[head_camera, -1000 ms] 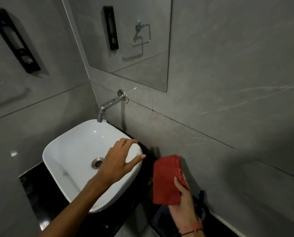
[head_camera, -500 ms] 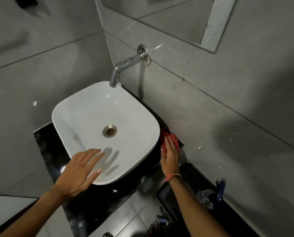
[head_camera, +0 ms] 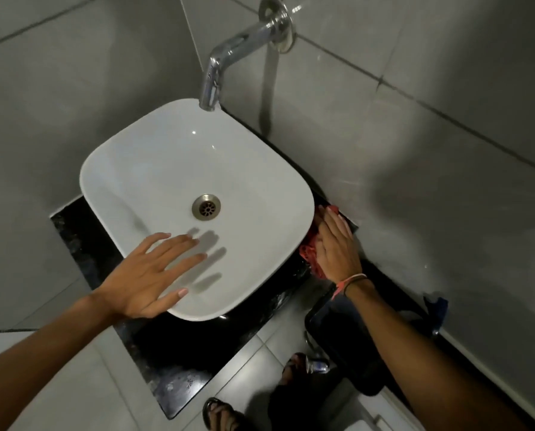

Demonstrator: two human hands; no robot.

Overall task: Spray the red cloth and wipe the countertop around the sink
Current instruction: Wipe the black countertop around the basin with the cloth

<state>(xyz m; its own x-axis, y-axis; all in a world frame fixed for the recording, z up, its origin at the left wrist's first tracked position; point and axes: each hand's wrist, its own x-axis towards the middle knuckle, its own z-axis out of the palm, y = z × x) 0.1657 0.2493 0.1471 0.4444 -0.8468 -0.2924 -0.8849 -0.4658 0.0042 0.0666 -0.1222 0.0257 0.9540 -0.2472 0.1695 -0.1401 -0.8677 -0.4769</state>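
A white basin sits on a black speckled countertop in a grey-tiled corner. My right hand lies flat on the red cloth, pressing it onto the narrow strip of countertop between the basin's right side and the wall. Most of the cloth is hidden under the hand. My left hand hovers over the basin's near rim with fingers spread, holding nothing. No spray bottle is clearly visible.
A chrome spout juts from the wall over the basin's far edge. A black bin stands on the floor below the right arm, with a blue object by the wall. Sandalled feet stand on pale floor tiles.
My right hand brought the red cloth down from mid-air onto the countertop right of the basin. The left hand pulled back to the basin's near rim. The view tilted downward.
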